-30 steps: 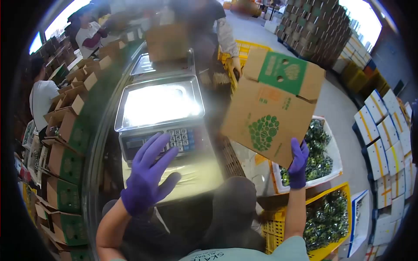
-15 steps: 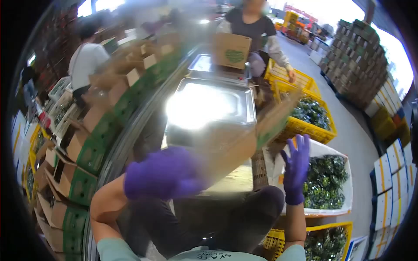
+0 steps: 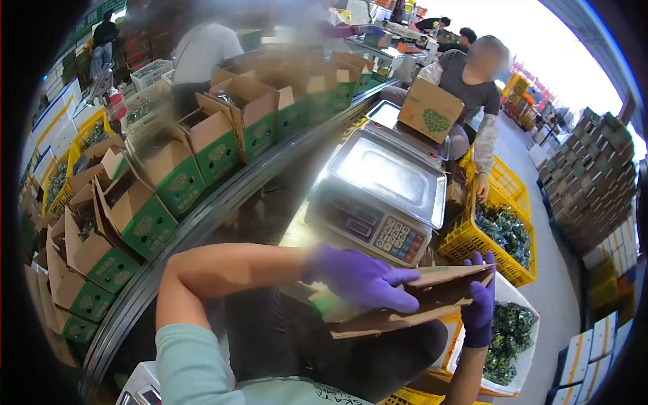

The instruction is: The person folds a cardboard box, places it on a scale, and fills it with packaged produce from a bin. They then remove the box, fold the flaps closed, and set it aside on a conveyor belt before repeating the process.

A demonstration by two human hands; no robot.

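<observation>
A partly flattened cardboard box (image 3: 405,317) is held over my lap, tilted, with its opening between two long edges. My left hand (image 3: 368,278), in a purple glove, lies at its left part, with thumb and fingers reaching over the cardboard. Around the right end of the box, my right hand (image 3: 480,304), also gloved in purple, grips with the thumb in front and fingertips behind the edge. Just beyond the box stands a weighing scale (image 3: 385,182) with a shiny metal pan and a keypad; its pan holds nothing.
Open green-and-brown cartons (image 3: 152,226) line a metal rail (image 3: 223,192) on the left. To the right are a yellow crate (image 3: 520,266) and a white foam box (image 3: 530,337) with dark green bagged produce. A co-worker (image 3: 469,88) sits opposite, beside a carton (image 3: 430,110) on another scale.
The cardboard box has swung down to my lap and partly opened out. My right hand, previously spread apart from it, now grips its right end. The view has turned left.
</observation>
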